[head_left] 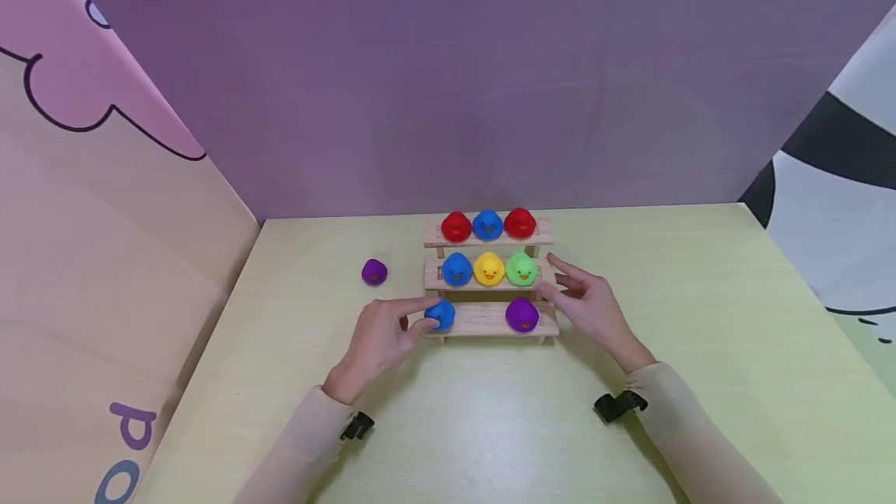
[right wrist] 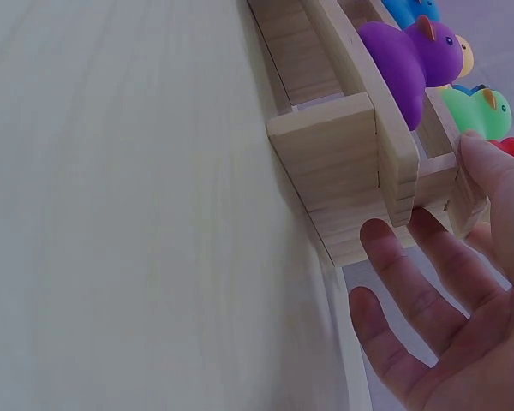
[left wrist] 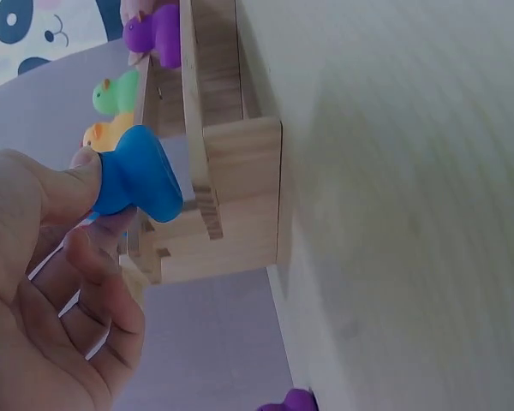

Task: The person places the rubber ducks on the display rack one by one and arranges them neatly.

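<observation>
My left hand (head_left: pixel 381 333) pinches a blue rubber duck (head_left: pixel 440 315) between thumb and fingers, at the left end of the bottom step of a three-tier wooden stand (head_left: pixel 483 329). In the left wrist view, the duck's base (left wrist: pixel 161 175) faces the plank's end. My right hand (head_left: pixel 591 309) holds the right end of the middle step, thumb in front and index finger behind, its other fingers loosely spread. A purple duck (head_left: pixel 522 315) sits on the right of the bottom step. Blue (head_left: pixel 457 269), yellow (head_left: pixel 488 269) and green (head_left: pixel 521 269) ducks stand on the middle step.
On the top step are a red duck (head_left: pixel 456 226), a blue one (head_left: pixel 488 225) and another red one (head_left: pixel 520 223). A loose purple duck (head_left: pixel 374 272) lies on the pale table (head_left: pixel 490 426) left of the stand. A purple backdrop (head_left: pixel 448 84) rises behind.
</observation>
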`<state>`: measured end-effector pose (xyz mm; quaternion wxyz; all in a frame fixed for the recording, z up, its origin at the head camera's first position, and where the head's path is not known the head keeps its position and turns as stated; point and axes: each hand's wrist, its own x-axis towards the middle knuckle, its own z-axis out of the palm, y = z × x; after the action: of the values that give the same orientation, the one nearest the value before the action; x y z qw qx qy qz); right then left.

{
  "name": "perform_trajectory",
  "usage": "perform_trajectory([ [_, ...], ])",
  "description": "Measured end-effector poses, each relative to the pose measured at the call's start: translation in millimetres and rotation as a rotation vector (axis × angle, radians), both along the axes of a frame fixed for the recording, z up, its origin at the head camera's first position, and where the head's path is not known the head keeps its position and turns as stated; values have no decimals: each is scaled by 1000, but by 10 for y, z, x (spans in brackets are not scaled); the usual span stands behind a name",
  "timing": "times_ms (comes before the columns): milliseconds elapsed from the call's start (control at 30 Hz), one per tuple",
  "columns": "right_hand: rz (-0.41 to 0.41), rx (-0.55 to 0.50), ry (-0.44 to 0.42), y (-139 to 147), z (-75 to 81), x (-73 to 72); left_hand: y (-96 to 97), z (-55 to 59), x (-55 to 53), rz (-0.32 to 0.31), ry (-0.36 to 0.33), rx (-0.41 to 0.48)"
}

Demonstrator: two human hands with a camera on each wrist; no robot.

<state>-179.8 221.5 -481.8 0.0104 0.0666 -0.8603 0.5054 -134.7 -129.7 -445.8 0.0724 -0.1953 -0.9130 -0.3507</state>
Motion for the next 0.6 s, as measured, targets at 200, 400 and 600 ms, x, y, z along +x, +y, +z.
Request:
perform_trajectory([
  [200, 7, -8, -8, -1, 16, 3, 95, -14, -4, -42, 10, 15],
  [400, -1, -7, -10, -1, 13, 3, 180, -26, -20, -77, 11, 17],
  [600, -3, -4, -16, 6, 7, 2, 293, -36, -57, -93, 38, 11],
])
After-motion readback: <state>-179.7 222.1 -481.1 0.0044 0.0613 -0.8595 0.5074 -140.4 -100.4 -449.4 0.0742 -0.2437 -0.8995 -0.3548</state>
